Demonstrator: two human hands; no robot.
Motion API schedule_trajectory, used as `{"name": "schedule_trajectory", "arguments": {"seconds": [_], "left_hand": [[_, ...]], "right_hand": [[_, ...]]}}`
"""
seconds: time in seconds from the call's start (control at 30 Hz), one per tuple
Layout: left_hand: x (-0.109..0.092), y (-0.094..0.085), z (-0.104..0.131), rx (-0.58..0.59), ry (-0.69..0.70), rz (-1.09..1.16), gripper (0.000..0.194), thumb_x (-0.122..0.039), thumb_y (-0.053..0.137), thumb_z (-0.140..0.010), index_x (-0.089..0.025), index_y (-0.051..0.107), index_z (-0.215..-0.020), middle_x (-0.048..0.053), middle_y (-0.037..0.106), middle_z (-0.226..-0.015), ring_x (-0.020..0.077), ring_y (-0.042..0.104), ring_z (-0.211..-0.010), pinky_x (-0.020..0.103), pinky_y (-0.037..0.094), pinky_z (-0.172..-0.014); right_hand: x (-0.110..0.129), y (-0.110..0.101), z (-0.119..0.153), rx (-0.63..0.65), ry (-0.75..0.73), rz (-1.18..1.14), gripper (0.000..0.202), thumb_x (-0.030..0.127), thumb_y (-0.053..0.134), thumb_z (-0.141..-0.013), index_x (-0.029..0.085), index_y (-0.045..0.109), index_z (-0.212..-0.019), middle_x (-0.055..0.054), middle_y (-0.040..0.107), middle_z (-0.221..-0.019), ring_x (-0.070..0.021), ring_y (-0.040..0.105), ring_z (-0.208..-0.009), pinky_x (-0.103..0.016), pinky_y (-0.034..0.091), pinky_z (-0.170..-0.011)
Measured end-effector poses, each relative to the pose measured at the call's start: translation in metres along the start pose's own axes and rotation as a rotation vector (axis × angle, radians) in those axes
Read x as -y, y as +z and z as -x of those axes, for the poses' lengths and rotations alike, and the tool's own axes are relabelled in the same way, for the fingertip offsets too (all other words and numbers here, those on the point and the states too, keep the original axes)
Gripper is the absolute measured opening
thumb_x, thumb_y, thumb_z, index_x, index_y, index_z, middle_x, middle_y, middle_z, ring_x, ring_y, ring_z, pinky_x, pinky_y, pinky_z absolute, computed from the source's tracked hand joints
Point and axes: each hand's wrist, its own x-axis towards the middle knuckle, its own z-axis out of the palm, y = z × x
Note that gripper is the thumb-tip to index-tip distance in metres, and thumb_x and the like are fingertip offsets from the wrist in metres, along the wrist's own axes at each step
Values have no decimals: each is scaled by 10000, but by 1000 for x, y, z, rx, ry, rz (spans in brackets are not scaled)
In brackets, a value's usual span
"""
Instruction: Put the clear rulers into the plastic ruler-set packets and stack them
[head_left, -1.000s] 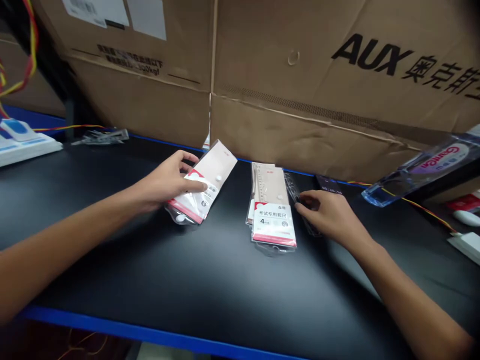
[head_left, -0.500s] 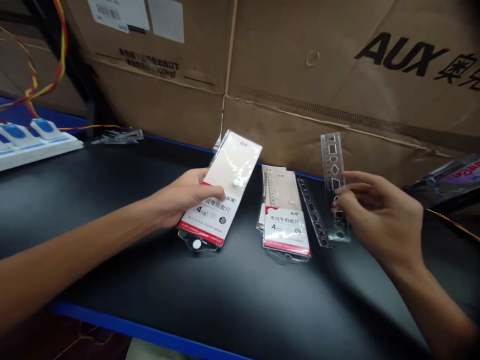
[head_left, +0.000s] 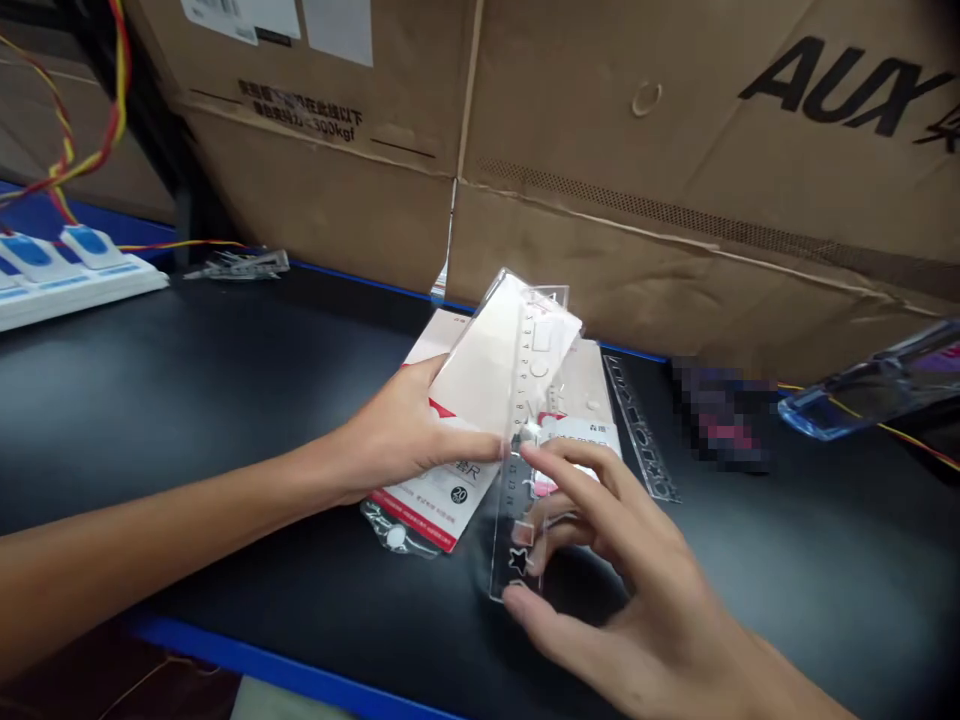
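Now the clear plastic stencil ruler (head_left: pixel 516 482), pinched by the fingers of the right hand (head_left: pixel 634 585), has crossed leftward over the flat white-and-red packet (head_left: pixel 476 362) clamped in the left hand (head_left: pixel 401 430), seemingly pairing both.

From my end I see a big cardbd box (head_left: pixel 585 110) marked AUX at 12 o'clock, white pwr strip (head_left: pixel 105 286) at 9, red/yel wires (head_left: pixel 116 125) at 10, tilted clear btl (head_left: pixel 847 395) at 3, pixelated dk item (head_left: pixel 724 420) closer in, approx 3, can't ID.
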Motion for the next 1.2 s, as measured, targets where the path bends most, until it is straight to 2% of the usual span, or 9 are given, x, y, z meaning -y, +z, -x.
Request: {"name": "schedule_trajectory", "arguments": {"seconds": [0.13,0.27,0.37,0.53,0.63,0.73,0.93,1.07,1.2], "left_hand": [[-1,-2,-1,-7,-88,156,489,-239,892,-684,-185,682,-1123,31,792,-940,201,746,-771,252,598,-610],[-2,-8,-4,-11,-154,285,358,-218,847,-734,-185,690,-1054,23,777,-865,171,720,-681,241,579,-571],[-1,-10,-5,-17,-152,334,289,-192,822,-733,-175,694,-992,18,751,-803,163,693,-633,243,563,-552],[0,-13,-7,-31,-175,379,334,-185,782,-729,-178,687,-1050,20,727,-788,178,688,-634,250,552,-530],[0,-16,-8,-11,-178,399,383,-178,775,-731,-189,675,-1100,14,725,-788,169,685,-628,234,545,-519],[0,-19,-8,12,-190,405,407,-183,795,-721,-194,667,-1107,17,725,-804,169,689,-636,231,553,-523],[-2,-18,-2,144,-210,335,544,-209,838,-709,-210,654,-1222,43,757,-910,196,728,-723,251,591,-575],[-4,-5,8,323,-157,302,597,-234,876,-720,-217,646,-1270,69,779,-1020,221,757,-849,267,618,-672],[-4,7,16,388,-110,369,490,-238,845,-788,-250,678,-1249,53,786,-1064,210,759,-926,265,622,-756]], "right_hand": [[-1,0,1,61,133,-45,1035,52,804,-734,399,314,-1577,-95,318,-1492,-129,674,-916,-264,662,-793],[3,-3,1,127,135,-58,1056,59,806,-738,410,272,-1578,-104,371,-1466,-127,676,-905,-242,649,-774],[2,-1,3,146,84,-25,1002,129,824,-756,364,300,-1576,-117,433,-1420,-118,673,-832,-238,634,-742],[-2,-1,10,63,-56,124,938,443,855,-757,264,390,-1552,-122,587,-1257,-181,673,-784,-272,622,-686],[-1,-8,12,52,-157,292,837,586,715,-867,267,392,-1570,-114,673,-1179,-223,712,-832,-277,630,-745],[-1,-15,11,59,-235,406,806,642,589,-926,286,347,-1607,-98,724,-1116,-238,740,-846,-276,635,-770],[-7,-20,4,96,-331,436,806,651,496,-968,246,295,-1636,-88,747,-1004,-243,758,-845,-275,632,-757],[-7,-19,5,25,-250,433,883,509,768,-852,235,357,-1584,-47,736,-941,-224,754,-807,-284,634,-767],[-4,-16,3,-93,-164,343,766,520,854,-761,266,480,-1379,30,691,-805,-129,687,-594,-208,598,-592]]}}
